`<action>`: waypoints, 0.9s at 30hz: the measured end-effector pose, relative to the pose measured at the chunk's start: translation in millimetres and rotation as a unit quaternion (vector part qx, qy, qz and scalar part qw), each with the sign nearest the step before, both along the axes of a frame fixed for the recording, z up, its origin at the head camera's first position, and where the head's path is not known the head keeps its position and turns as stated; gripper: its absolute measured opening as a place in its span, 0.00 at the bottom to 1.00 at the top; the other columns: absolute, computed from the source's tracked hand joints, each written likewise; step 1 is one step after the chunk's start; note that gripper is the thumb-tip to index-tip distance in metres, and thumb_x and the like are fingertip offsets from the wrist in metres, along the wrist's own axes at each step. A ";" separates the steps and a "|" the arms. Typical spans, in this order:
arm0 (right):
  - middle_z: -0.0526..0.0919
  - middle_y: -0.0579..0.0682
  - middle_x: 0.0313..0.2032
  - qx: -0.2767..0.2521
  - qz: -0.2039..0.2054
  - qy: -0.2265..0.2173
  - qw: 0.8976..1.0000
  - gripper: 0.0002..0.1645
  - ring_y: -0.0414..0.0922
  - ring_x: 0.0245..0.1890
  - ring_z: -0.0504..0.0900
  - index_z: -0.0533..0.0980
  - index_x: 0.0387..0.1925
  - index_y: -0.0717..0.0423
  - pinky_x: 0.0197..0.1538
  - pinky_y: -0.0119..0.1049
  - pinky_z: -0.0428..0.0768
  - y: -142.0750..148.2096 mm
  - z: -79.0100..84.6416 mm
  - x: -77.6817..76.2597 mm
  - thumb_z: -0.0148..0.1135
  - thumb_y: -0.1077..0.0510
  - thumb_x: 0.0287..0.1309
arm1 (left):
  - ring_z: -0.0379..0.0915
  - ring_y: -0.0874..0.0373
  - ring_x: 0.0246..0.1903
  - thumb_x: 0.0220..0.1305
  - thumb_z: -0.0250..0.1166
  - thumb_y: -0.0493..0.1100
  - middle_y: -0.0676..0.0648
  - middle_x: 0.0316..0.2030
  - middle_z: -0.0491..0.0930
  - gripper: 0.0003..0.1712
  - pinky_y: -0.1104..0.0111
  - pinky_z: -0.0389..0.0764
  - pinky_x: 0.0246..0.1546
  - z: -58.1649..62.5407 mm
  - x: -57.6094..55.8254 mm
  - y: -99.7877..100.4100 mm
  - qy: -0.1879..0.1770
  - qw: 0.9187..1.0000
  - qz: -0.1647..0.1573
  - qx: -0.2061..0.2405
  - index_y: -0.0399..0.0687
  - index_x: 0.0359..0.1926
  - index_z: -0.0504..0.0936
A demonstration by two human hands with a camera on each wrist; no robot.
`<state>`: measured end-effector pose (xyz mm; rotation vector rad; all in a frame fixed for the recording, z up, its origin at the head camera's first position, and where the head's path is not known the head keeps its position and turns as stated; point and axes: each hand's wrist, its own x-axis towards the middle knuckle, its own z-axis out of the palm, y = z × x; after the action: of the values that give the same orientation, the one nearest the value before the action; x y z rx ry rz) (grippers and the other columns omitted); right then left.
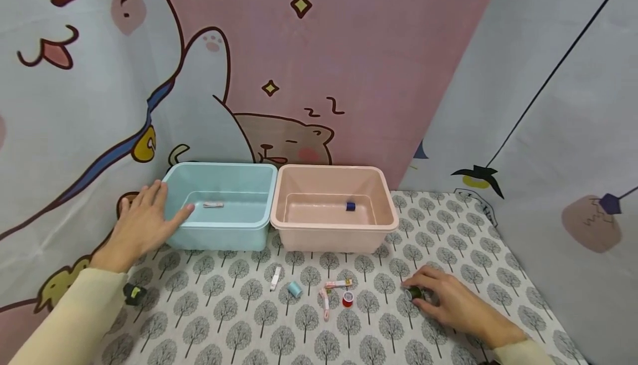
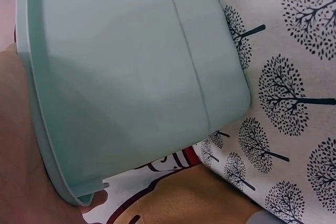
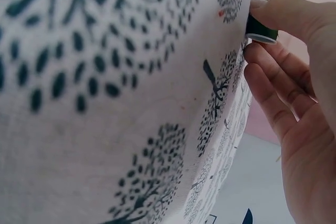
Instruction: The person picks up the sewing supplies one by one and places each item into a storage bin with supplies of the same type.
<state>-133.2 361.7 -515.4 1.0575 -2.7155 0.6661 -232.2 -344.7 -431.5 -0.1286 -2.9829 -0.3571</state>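
My right hand [image 1: 448, 303] pinches a dark green thread spool [image 1: 415, 293] between thumb and fingers at the right of the table. In the right wrist view the same spool [image 3: 261, 29] shows its white end rim, low against the cloth. My left hand [image 1: 140, 225] rests on the left rim of the light blue bin [image 1: 219, 238], fingers spread and fairly straight. Seen from the left wrist, the bin's outer wall [image 2: 126, 77] fills much of the picture. Inside this bin lies a small whitish strip [image 1: 213, 205]. The pink bin [image 1: 329, 240] beside it holds a navy thread spool [image 1: 351, 206].
Between the hands lie a white strip [image 1: 276, 278], a light blue spool [image 1: 295, 289], a red spool [image 1: 348, 299] and two pinkish patterned strips, one crosswise [image 1: 339, 283] and one lengthwise [image 1: 325, 304]. A tree-print cloth [image 1: 239, 334] covers the table. Printed curtains [image 1: 379, 77] stand behind the bins.
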 end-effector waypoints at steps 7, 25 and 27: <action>0.90 0.39 0.51 0.003 0.005 0.018 1.000 0.28 0.28 0.38 0.83 0.91 0.57 0.40 0.37 0.29 0.87 -0.9 -1.4 -5.1 0.87 0.67 0.59 | 0.38 0.13 0.90 0.87 0.46 0.81 0.19 0.92 0.41 0.68 0.11 0.35 0.82 1.8 0.3 -1.3 -0.015 1.000 -0.006 0.000 0.25 0.93 0.42; 0.93 0.41 0.51 -0.007 0.001 0.053 0.999 0.26 0.31 0.42 0.87 0.91 0.56 0.47 0.38 0.33 0.90 -5.8 17.5 -16.4 0.88 0.67 0.58 | 0.38 0.16 0.91 0.87 0.49 0.79 0.20 0.92 0.42 0.67 0.13 0.35 0.83 2.6 3.0 -10.4 -0.019 0.999 -0.028 -0.013 0.26 0.93 0.43; 0.93 0.41 0.51 -0.008 -0.004 0.051 0.999 0.26 0.31 0.43 0.88 0.91 0.56 0.46 0.38 0.34 0.91 -5.9 23.0 -17.9 0.88 0.67 0.58 | 0.39 0.16 0.91 0.87 0.50 0.78 0.20 0.92 0.43 0.66 0.13 0.36 0.83 2.7 2.9 -11.5 -0.020 0.999 -0.031 -0.014 0.25 0.93 0.43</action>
<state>-151.1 355.8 -492.4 1.0456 -2.6217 0.6141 -229.3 -356.2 -428.9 -0.2201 -3.0293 -0.3278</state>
